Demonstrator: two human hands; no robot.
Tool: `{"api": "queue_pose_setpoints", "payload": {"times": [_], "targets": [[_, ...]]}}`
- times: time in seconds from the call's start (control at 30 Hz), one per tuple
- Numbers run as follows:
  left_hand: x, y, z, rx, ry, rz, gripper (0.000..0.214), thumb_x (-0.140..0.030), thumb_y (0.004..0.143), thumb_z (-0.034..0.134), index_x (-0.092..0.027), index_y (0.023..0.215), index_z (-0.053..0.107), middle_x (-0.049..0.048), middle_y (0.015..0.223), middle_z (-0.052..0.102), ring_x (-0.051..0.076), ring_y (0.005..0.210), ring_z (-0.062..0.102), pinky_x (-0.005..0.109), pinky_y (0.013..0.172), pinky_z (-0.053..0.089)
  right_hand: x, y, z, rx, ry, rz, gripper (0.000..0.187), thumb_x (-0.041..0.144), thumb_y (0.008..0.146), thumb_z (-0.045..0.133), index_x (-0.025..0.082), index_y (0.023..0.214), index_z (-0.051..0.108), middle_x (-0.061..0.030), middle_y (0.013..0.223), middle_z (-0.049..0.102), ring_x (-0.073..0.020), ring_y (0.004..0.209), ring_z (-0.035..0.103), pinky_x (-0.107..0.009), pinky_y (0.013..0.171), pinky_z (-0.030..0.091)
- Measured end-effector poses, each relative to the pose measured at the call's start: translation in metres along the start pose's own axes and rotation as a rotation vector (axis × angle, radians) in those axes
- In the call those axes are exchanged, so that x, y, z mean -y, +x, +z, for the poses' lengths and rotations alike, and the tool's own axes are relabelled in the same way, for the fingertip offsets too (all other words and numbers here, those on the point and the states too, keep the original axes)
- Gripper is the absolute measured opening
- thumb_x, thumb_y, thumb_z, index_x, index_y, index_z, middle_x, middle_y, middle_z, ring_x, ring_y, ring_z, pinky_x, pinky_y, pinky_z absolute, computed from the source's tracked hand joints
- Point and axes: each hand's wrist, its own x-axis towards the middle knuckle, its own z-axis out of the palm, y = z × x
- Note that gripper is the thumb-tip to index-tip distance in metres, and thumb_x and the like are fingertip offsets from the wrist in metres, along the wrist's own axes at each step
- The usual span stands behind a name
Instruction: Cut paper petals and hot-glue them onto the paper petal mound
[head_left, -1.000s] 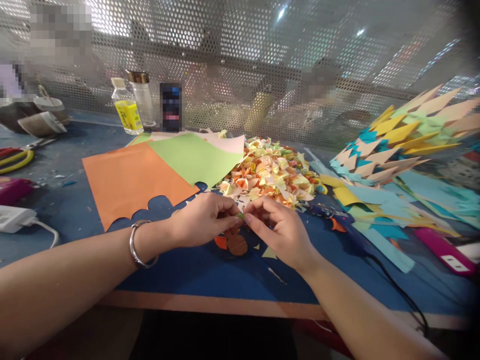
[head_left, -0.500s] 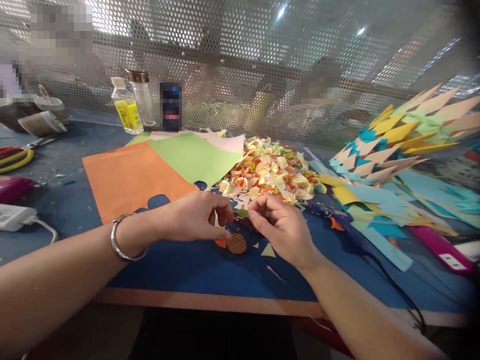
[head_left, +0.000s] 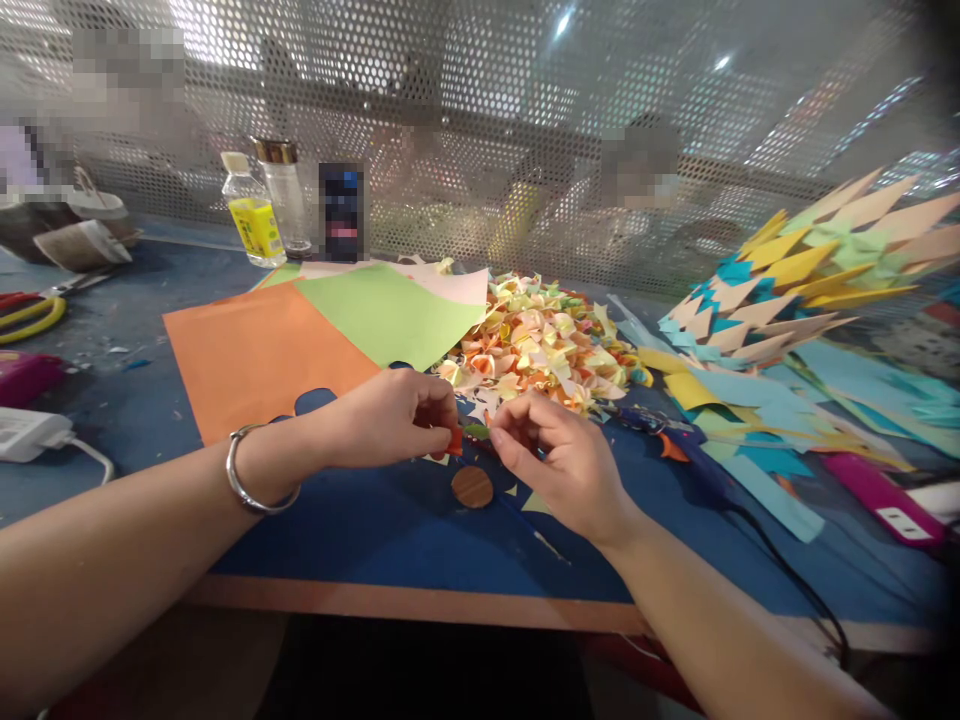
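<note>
**Two hands, two paper scraps, tip to tip at centre frame**

Left hand [head_left: 390, 420] pinched an orange scrap [head_left: 455, 440] between thumb and forefinger, other fingers curled in. Right hand [head_left: 562, 460] pinched a green scrap [head_left: 476, 431] the same way. The scraps met between the fingertips, just above the table [head_left: 360, 535], a little below frame centre.

My read: a fitting or joining step, orange to green. I couldn't tell whether the two were stuck together or only touching.

The next move would call for fine fingertip alignment and light pressure. Both bits looked thin and easy to crush or drop.

Looks:
- Orange scrap: tiny, bright, mostly hidden by the left fingers.
- Green scrap: narrow leaf-like sliver, darker than the green sheet [head_left: 382, 310].

Around them:
- Brown disc [head_left: 472, 486] lay flat on the table just below the hands, untouched.
- Pile [head_left: 540, 345] of folded paper bits sat just behind the hands.
- Orange sheet [head_left: 255, 350] lay left of the pile.
- Bracelet [head_left: 247, 470] on the left wrist.
</note>
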Motion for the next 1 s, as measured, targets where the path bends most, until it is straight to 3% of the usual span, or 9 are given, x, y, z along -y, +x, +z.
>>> {"api": "queue_pose_setpoints", "payload": {"times": [0.33, 0.53, 0.73, 1.0], "targets": [[0.001, 0.005, 0.008, -0.01, -0.523, -0.087, 0.01, -0.011, 0.075, 0.064, -0.012, 0.084, 0.069, 0.0016, 0.075, 0.07, 0.009, 0.067, 0.063, 0.021, 0.066, 0.051, -0.003, -0.001, 0.002, -0.005, -0.184, -0.109, 0.006, 0.018, 0.084, 0.059, 0.019, 0.078, 0.057, 0.0024, 0.067, 0.054, -0.0077, 0.056, 0.048, -0.021, 0.051, 0.042], [-0.003, 0.006, 0.012, -0.041, -0.64, -0.154, 0.009, -0.005, 0.074, 0.065, -0.012, 0.079, 0.068, 0.0015, 0.074, 0.07, 0.01, 0.073, 0.067, 0.02, 0.069, 0.051, -0.003, 0.0, 0.003, -0.014, -0.228, -0.154, 0.007, 0.017, 0.084, 0.059, 0.019, 0.078, 0.056, 0.0027, 0.066, 0.054, -0.0072, 0.055, 0.048, -0.02, 0.05, 0.041], [-0.003, 0.007, 0.015, -0.067, -0.754, -0.226, 0.009, -0.003, 0.074, 0.063, -0.011, 0.075, 0.067, 0.0006, 0.072, 0.068, 0.008, 0.067, 0.067, 0.021, 0.068, 0.053, -0.003, 0.0, 0.004, -0.016, -0.221, -0.186, 0.006, 0.017, 0.085, 0.058, 0.019, 0.08, 0.057, 0.0019, 0.067, 0.055, -0.0081, 0.056, 0.049, -0.021, 0.05, 0.042], [0.002, 0.01, 0.019, -0.136, -0.76, -0.163, 0.008, -0.004, 0.071, 0.064, -0.011, 0.075, 0.063, 0.002, 0.071, 0.068, 0.011, 0.068, 0.067, 0.026, 0.072, 0.055, -0.002, -0.002, 0.003, -0.006, -0.201, -0.164, 0.003, 0.02, 0.087, 0.059, 0.019, 0.084, 0.059, 0.0015, 0.069, 0.056, -0.0086, 0.056, 0.05, -0.022, 0.05, 0.043]]}}
